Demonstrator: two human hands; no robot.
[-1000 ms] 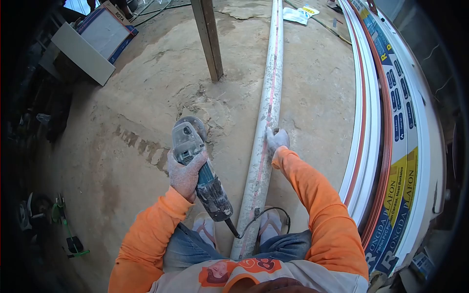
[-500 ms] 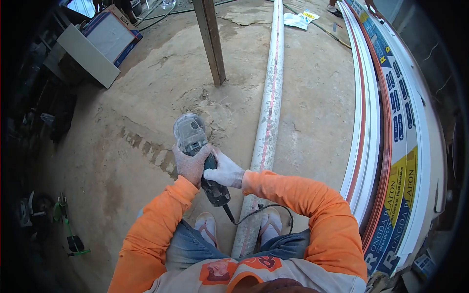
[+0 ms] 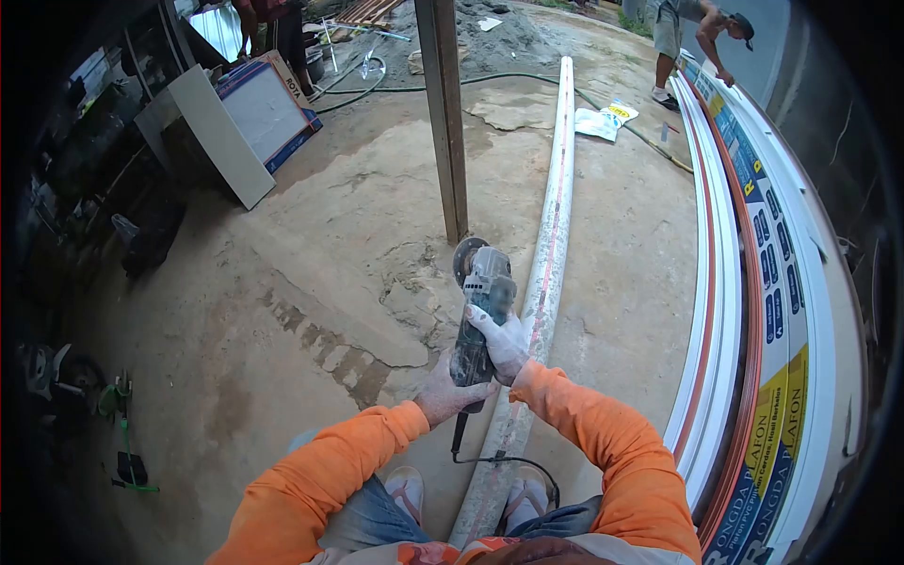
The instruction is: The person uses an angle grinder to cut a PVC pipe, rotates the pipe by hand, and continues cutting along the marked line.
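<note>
An angle grinder [image 3: 477,334] is held in both hands in front of me, its head pointing away. Its round disc [image 3: 466,260] shows at the head's left side, edge-on to the ground. My right hand [image 3: 505,345] wraps the grinder's body behind the head, thumb along the top. Around the rear end closes my left hand [image 3: 450,388]. From the tail a black cord [image 3: 513,460] runs down across a long, white, speckled pipe [image 3: 551,254] with a red stripe. The pipe lies on the ground between my feet, just right of the grinder.
A brown post [image 3: 443,122] stands just beyond the disc. Stacked PVC ceiling panels [image 3: 786,311] run along the right, where a person [image 3: 702,33] bends over their far end. A boxed tile [image 3: 268,113] leans at left; a green hose [image 3: 499,77] crosses the back.
The grinder has moved forward and right, and its disc has come into sight. My left hand has shifted to its rear, the right hand closer to its head. My view has tilted up.
</note>
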